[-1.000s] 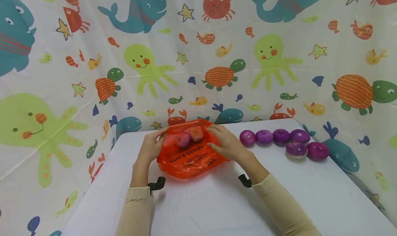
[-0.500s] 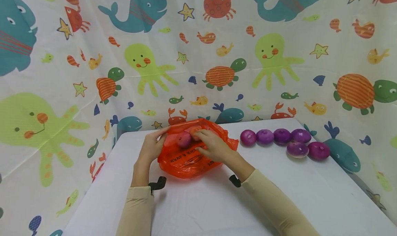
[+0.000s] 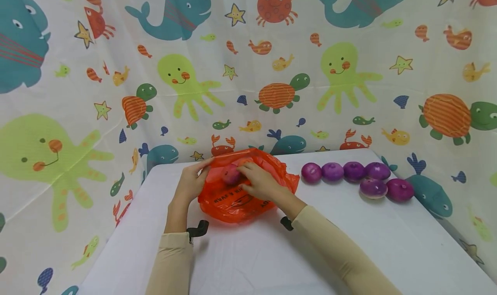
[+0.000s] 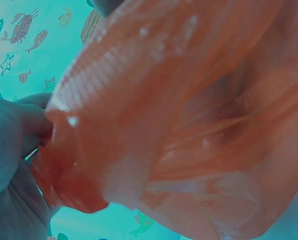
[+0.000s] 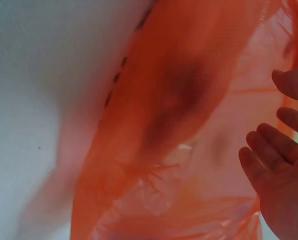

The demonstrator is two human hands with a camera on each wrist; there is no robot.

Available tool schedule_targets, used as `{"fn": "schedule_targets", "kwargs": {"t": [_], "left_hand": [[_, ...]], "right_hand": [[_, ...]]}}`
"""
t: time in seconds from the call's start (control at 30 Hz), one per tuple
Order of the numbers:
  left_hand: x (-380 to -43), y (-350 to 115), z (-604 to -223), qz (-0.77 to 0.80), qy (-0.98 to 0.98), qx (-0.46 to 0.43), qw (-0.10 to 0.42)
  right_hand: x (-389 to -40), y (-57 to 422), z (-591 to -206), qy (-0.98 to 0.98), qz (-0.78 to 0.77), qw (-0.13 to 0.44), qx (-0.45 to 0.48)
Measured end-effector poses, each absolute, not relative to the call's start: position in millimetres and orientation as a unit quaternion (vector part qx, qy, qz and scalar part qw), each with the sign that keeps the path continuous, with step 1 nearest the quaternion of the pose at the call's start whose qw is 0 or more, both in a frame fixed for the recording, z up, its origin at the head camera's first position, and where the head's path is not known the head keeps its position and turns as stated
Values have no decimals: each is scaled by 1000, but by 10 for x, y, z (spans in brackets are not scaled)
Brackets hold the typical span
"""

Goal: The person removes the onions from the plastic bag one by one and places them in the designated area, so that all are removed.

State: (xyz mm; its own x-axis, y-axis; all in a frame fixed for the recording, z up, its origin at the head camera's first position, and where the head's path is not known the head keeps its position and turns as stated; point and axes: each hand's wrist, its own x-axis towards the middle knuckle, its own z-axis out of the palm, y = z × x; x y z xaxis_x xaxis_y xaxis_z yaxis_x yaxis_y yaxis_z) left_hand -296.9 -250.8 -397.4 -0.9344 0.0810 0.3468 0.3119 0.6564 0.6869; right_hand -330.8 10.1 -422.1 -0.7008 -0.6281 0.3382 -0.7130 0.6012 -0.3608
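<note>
An orange-red plastic bag (image 3: pixel 217 206) with black lettering lies at the back middle of the table. My left hand (image 3: pixel 190 183) pinches its left rim between thumb and fingers, as the left wrist view shows with the bag's edge (image 4: pixel 69 165). Inside the bag mouth is a red onion (image 3: pixel 231 174); a second round thing behind it is mostly hidden by my fingers. My right hand (image 3: pixel 262 183) reaches over the mouth, fingertips close to the onion. In the right wrist view, the right hand's fingers (image 5: pixel 269 150) are loosely extended beside the thin film, gripping nothing visible.
Several purple onions (image 3: pixel 354 171) stand in a row at the table's back right, two of them (image 3: pixel 400 190) nearer the front. The white table (image 3: pixel 248 260) reaches to a curtain (image 3: pixel 240 83) printed with sea animals.
My right hand has moved left from the bag's right rim to over its mouth, covering the second round thing. The bag's right side now spreads outward. My left hand stays put.
</note>
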Motion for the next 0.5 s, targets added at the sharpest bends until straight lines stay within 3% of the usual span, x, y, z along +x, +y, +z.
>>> {"fn": "schedule_targets", "kwargs": {"t": [0.5], "left_hand": [[-2987,-2512,-3985,-401,-896,-112,151]], "right_hand": [[-3506,-115,-4351,-916,196,33,348]]}}
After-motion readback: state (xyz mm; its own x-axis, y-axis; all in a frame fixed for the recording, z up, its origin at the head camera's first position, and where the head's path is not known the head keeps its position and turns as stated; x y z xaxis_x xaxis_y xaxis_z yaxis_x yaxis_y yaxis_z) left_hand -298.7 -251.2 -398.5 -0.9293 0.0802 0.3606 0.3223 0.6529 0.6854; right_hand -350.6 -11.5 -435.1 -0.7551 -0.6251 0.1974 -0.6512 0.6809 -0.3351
